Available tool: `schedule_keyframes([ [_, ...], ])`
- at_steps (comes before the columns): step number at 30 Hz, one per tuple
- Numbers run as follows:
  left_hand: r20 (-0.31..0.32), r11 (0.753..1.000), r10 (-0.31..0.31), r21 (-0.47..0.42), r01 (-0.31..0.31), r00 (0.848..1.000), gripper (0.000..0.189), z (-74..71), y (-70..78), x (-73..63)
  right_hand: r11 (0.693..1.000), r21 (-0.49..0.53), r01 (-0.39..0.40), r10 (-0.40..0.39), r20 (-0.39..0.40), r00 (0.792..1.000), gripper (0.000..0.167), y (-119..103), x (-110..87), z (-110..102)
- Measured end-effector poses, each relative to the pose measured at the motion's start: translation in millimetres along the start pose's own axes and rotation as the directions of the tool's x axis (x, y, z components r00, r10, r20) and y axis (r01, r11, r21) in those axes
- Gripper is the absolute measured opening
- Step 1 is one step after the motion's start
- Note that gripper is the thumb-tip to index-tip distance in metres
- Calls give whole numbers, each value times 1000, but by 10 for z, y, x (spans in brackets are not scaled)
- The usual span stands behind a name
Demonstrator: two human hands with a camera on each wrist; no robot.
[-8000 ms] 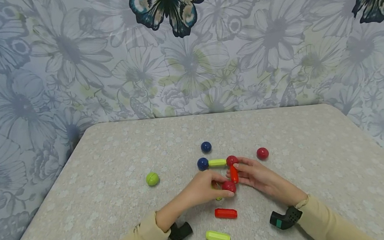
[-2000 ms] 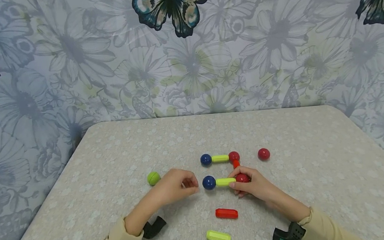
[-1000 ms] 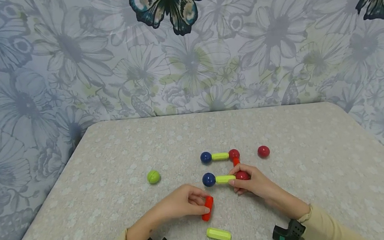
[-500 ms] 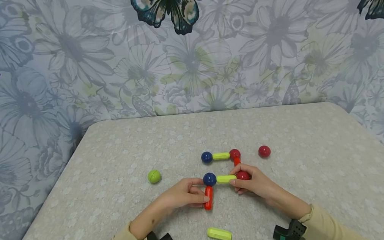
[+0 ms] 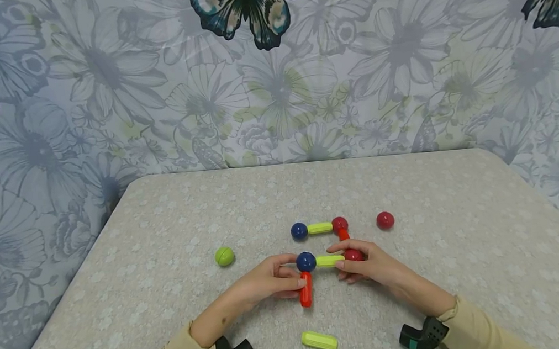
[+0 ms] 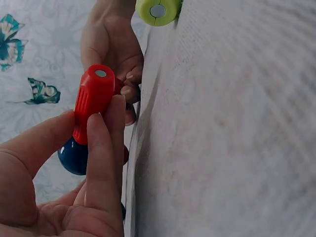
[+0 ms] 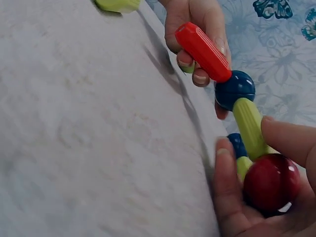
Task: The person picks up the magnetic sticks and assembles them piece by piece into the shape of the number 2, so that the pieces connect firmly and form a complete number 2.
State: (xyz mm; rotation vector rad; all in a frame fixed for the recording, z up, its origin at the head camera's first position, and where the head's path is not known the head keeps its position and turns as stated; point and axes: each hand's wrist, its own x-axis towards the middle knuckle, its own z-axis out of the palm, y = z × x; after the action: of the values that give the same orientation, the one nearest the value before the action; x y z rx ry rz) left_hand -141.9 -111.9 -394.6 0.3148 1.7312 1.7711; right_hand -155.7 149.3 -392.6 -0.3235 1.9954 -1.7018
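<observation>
My left hand [image 5: 273,279] pinches a red magnetic rod [image 5: 306,291] between thumb and fingers. The rod's far end meets a blue ball [image 5: 306,262], which joins a yellow-green magnetic rod [image 5: 329,261]. My right hand [image 5: 372,263] holds that yellow-green rod close to a red ball [image 5: 353,255]; in the right wrist view its thumb lies on the rod and the red ball [image 7: 271,183] sits within the hand. Behind, another red rod [image 5: 343,234] leads to a back red ball [image 5: 340,224], a second yellow-green rod [image 5: 320,228] and a back blue ball [image 5: 299,231].
Nearer the front lies a loose yellow-green rod [image 5: 319,341]. A green ball [image 5: 224,256] rests to the left, and a loose red ball [image 5: 385,220] to the back right. The cloth-covered table [image 5: 187,204] ends at a flowered wall hanging.
Since 2 seconds ago my left hand has picked up the red rod from the table and brought it up to the front blue ball, where they now touch. My right hand has stayed nearly still.
</observation>
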Motion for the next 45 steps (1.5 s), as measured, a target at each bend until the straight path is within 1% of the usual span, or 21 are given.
schedule_keyframes([
  [2, -1, 1000, 0, 4, 0, 1000, 55, 3, -1, 0, 997, -68, 26, -24, 32, 999, 45, -16, -6, -36],
  [3, -4, 1000, -2, 2, 2, 1000, 55, 4, -2, 0, 990, -129, 50, -46, 37, 998, 46, -27, -10, -52],
  [4, -9, 1000, -6, 0, 6, 1000, 54, 5, -3, -3, 977, -200, 74, -68, 38, 997, 46, -37, -14, -68],
  [5, -10, 1000, -7, 1, 7, 1000, 55, 5, -6, -6, 953, -284, 103, -97, 36, 995, 45, -45, -17, -82],
  [6, -12, 1000, -8, 0, 8, 1000, 56, 6, -11, -8, 919, -372, 131, -128, 33, 991, 45, -47, -21, -94],
  [8, -16, 1000, -12, -11, 12, 1000, 56, 8, -21, -12, 833, -529, 162, -180, 18, 984, 43, -49, -28, -104],
  [10, -14, 1000, -11, -16, 11, 1000, 56, 10, -31, -20, 752, -633, 186, -237, 5, 972, 41, -45, -34, -99],
  [11, -13, 1000, -11, -17, 11, 1000, 56, 10, -34, -21, 711, -670, 214, -288, 0, 958, 39, -41, -34, -89],
  [13, -14, 1000, -16, -20, 16, 1000, 56, 14, -31, -27, 656, -711, 252, -382, -25, 924, 37, -44, -26, -57],
  [14, -16, 1000, -16, -18, 16, 1000, 57, 14, -29, -32, 633, -725, 271, -430, -38, 902, 36, -49, -17, -39],
  [16, -15, 1000, -14, -11, 14, 1000, 58, 10, -26, -39, 606, -730, 315, -502, -45, 864, 34, -73, 14, 4],
  [17, -15, 1000, -12, -13, 11, 1000, 60, 9, -23, -44, 606, -719, 339, -520, -36, 854, 33, -89, 36, 28],
  [18, -13, 1000, -10, -12, 10, 1000, 61, 9, -23, -49, 618, -701, 356, -514, -18, 857, 31, -105, 61, 51],
  [21, -15, 1000, -8, -23, 7, 1000, 67, 10, -28, -63, 671, -627, 395, -453, 75, 888, 27, -148, 143, 122],
  [24, -19, 999, -13, -41, 12, 1000, 72, 19, -36, -65, 701, -592, 399, -371, 176, 912, 30, -166, 215, 184],
  [26, -22, 999, -14, -50, 13, 1000, 73, 25, -35, -67, 699, -594, 399, -327, 230, 917, 33, -176, 241, 207],
  [30, -29, 999, -9, -49, 8, 1000, 72, 24, -25, -79, 666, -626, 405, -288, 285, 914, 43, -183, 253, 219],
  [34, -28, 999, -8, -53, 7, 1000, 69, 15, -13, -108, 646, -645, 408, -308, 270, 912, 43, -149, 268, 234],
  [40, 6, 997, -19, -70, 20, 1000, 61, -48, 22, -185, 661, -632, 405, -323, 248, 913, 39, -136, 280, 241],
  [43, 26, 1000, 4, 2, -4, 1000, 56, -130, 67, -247, 667, -628, 401, -318, 247, 915, 38, -146, 274, 238],
  [45, -12, 991, 61, 124, -59, 998, 53, -219, 120, -316, 671, -626, 398, -316, 244, 917, 38, -152, 269, 238],
])
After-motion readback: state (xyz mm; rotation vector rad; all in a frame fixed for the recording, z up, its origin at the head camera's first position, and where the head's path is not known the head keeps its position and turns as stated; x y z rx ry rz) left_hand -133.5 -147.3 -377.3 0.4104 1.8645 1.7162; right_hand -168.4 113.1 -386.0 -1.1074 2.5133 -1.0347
